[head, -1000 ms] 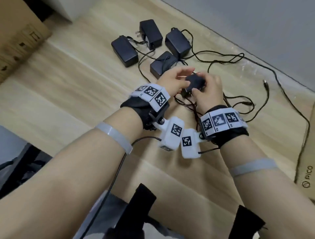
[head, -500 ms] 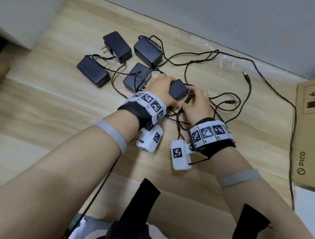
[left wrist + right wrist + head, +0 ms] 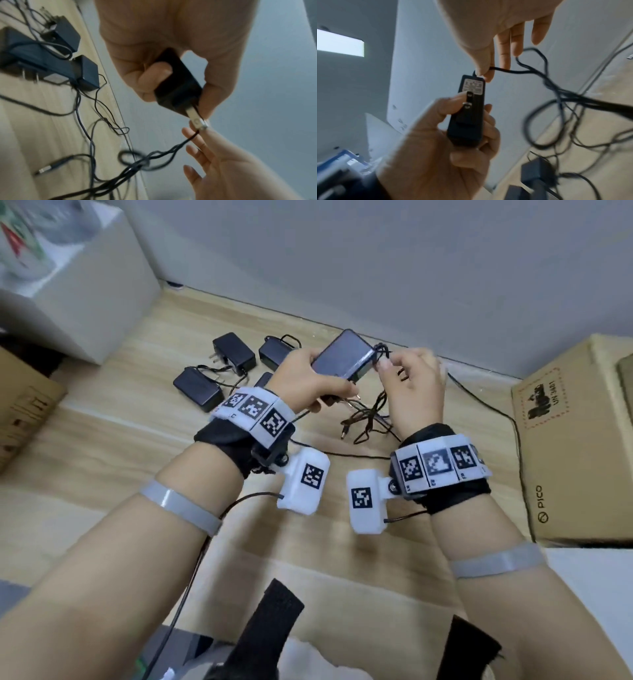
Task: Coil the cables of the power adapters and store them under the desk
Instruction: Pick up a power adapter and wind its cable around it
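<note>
My left hand [image 3: 318,378] grips a black power adapter [image 3: 344,356] and holds it up off the wooden floor. In the right wrist view its label and folded prongs face the camera on the adapter [image 3: 467,115]. My right hand [image 3: 385,364] pinches the thin black cable [image 3: 505,70] between thumb and forefinger, right where it leaves the adapter. The rest of the cable hangs down into a tangle [image 3: 366,416] on the floor. Several other black adapters [image 3: 234,352] [image 3: 197,388] [image 3: 275,354] lie on the floor behind my left hand, with loose cables.
A grey wall [image 3: 376,268] runs along the back of the floor. A PICO cardboard box [image 3: 575,440] stands at the right. A white cabinet [image 3: 85,296] and another cardboard box [image 3: 24,412] stand at the left. A long cable [image 3: 517,440] runs beside the right box.
Both hands have lifted the adapter from the floor. My right hand has shifted to pinch the cable at the adapter's end. The head view has tilted up toward the wall.
</note>
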A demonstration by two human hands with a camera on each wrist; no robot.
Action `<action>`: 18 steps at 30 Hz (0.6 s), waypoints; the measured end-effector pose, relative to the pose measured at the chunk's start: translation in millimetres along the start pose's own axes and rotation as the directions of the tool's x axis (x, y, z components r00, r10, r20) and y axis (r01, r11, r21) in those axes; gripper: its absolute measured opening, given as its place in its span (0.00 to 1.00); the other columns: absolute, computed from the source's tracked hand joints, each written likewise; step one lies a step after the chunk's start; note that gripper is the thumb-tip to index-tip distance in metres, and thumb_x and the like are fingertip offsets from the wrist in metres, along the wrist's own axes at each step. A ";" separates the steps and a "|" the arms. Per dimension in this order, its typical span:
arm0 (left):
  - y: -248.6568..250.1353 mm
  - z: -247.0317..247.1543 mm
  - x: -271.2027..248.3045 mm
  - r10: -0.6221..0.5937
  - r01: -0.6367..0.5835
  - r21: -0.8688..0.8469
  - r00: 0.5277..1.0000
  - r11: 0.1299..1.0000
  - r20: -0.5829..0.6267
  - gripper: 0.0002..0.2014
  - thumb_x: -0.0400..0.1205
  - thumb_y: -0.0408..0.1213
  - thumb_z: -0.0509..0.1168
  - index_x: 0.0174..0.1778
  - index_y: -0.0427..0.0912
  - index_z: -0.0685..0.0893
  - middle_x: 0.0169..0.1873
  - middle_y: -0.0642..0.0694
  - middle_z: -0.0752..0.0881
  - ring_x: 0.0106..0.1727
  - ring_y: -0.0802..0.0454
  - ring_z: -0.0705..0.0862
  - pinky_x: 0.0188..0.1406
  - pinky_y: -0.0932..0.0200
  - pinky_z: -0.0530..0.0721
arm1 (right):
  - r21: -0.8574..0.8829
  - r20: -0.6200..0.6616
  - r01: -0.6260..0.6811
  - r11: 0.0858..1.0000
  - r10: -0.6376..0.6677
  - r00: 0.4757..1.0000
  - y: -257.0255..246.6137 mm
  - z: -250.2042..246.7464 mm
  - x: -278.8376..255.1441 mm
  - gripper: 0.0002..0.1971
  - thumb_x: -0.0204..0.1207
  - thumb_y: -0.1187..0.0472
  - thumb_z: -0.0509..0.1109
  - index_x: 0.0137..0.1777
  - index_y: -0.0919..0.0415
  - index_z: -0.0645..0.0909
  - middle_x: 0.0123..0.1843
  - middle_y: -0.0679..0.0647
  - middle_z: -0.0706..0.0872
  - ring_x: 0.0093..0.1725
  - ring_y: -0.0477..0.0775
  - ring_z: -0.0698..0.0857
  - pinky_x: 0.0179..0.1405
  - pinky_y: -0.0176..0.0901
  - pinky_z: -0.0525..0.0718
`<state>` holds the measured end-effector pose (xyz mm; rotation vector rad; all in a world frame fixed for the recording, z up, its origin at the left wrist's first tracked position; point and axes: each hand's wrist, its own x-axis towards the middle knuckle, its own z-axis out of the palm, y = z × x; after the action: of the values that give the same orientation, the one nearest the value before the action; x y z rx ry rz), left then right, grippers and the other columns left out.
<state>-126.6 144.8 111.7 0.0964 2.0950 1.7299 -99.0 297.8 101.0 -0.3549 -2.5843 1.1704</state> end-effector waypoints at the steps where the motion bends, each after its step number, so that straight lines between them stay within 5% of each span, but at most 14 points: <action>1: 4.4 0.9 -6.1 -0.004 0.006 -0.061 1.000 0.998 0.021 0.17 0.63 0.35 0.77 0.43 0.40 0.80 0.25 0.52 0.82 0.26 0.55 0.79 0.20 0.65 0.72 | 0.014 -0.023 0.024 1.000 -0.024 0.999 -7.8 -8.2 -2.1 0.10 0.79 0.55 0.65 0.44 0.59 0.84 0.51 0.49 0.77 0.63 0.56 0.73 0.52 0.25 0.61; 3: 10.3 4.6 -16.8 -0.001 0.014 -0.199 0.998 0.980 0.063 0.16 0.61 0.36 0.75 0.42 0.40 0.80 0.26 0.51 0.84 0.28 0.55 0.81 0.18 0.67 0.72 | 0.120 -0.038 0.059 0.991 -0.055 0.998 -23.0 -23.0 -8.1 0.11 0.79 0.56 0.64 0.36 0.54 0.80 0.45 0.47 0.80 0.55 0.55 0.79 0.57 0.21 0.65; 4: 13.2 6.6 -21.9 0.008 0.016 -0.274 0.996 0.962 0.084 0.16 0.62 0.35 0.74 0.43 0.39 0.81 0.29 0.49 0.85 0.32 0.54 0.82 0.18 0.68 0.72 | 0.215 -0.023 0.056 0.975 -0.053 0.998 -30.5 -29.4 -11.7 0.12 0.80 0.57 0.64 0.34 0.51 0.78 0.40 0.48 0.81 0.48 0.51 0.82 0.57 0.27 0.73; 6: 20.2 11.2 -30.8 0.046 0.007 -0.409 0.992 0.913 0.121 0.16 0.64 0.33 0.72 0.48 0.38 0.81 0.34 0.45 0.86 0.41 0.50 0.83 0.19 0.70 0.73 | 0.407 0.027 0.040 0.912 -0.056 0.998 -44.0 -41.3 -20.0 0.13 0.82 0.60 0.62 0.35 0.51 0.76 0.27 0.47 0.78 0.31 0.45 0.79 0.41 0.33 0.80; 10: 38.7 14.0 -40.6 0.142 -0.034 -0.661 0.984 0.750 0.111 0.09 0.72 0.31 0.68 0.46 0.39 0.79 0.31 0.47 0.87 0.38 0.57 0.87 0.17 0.73 0.71 | 0.578 0.162 -0.055 0.814 -0.048 0.986 -47.9 -50.8 -33.1 0.14 0.85 0.60 0.54 0.39 0.55 0.75 0.16 0.43 0.66 0.16 0.44 0.67 0.20 0.37 0.74; 18: 47.0 15.2 -40.7 0.192 -0.149 -0.391 0.979 0.908 0.071 0.16 0.81 0.36 0.64 0.63 0.37 0.73 0.38 0.45 0.82 0.32 0.50 0.83 0.20 0.66 0.77 | 0.294 0.321 -0.191 0.936 0.091 0.943 -41.1 -34.4 -51.8 0.15 0.85 0.60 0.51 0.38 0.53 0.72 0.23 0.51 0.68 0.11 0.39 0.67 0.12 0.25 0.61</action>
<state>-93.9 156.6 165.5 0.2579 1.6752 2.1573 -43.2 277.9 146.1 -0.3148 -2.5803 1.7976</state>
